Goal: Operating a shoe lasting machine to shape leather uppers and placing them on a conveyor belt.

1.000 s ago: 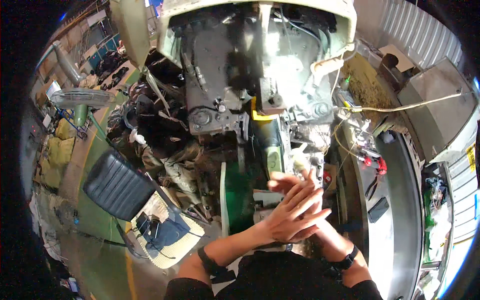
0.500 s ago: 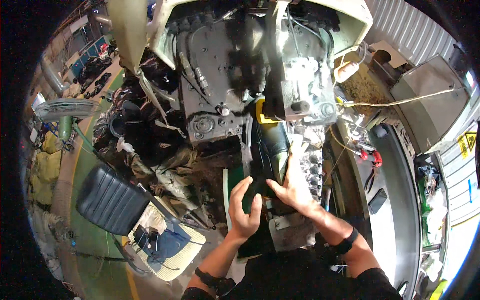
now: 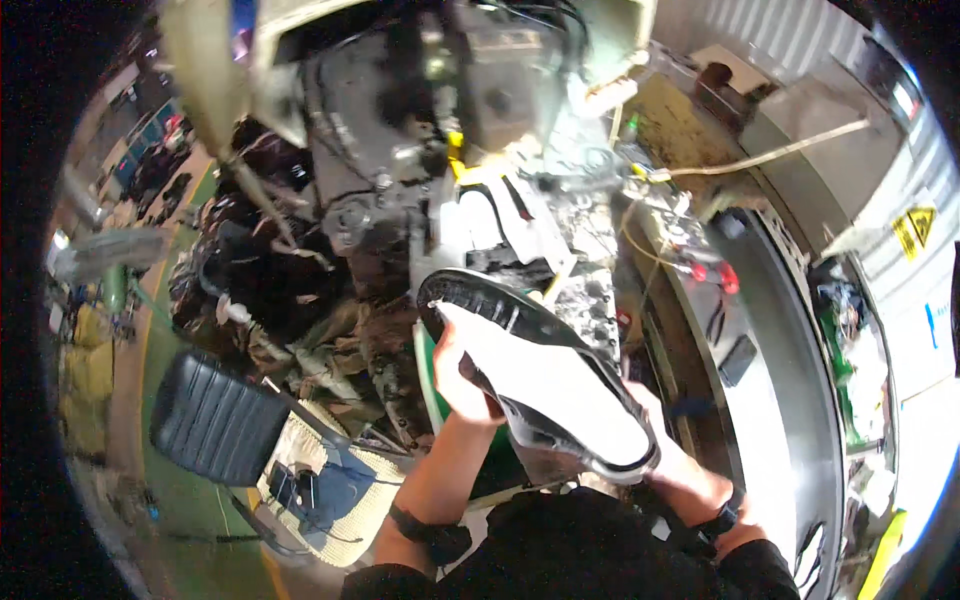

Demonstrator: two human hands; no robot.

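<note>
A black shoe with a broad white bottom lies tilted across both my hands, its white face up, in front of the machine. My left hand is closed on its far left end, the thumb along the edge. At its near right end, my right hand grips from the side, with most fingers hidden under the shoe. Just beyond the shoe is the machine's working spot, a brightly lit white and black piece below a yellow part; glare and blur hide its detail.
The large grey machine fills the far middle. A metal conveyor-like bench runs along the right, with a red-handled tool and a dark phone-like slab. On the left are a black-backed chair and a blurred fan.
My hands were apart near the machine, the left one free. Now both hold the shoe, nearer my body. The view has shifted, and the working spot looks brighter.
</note>
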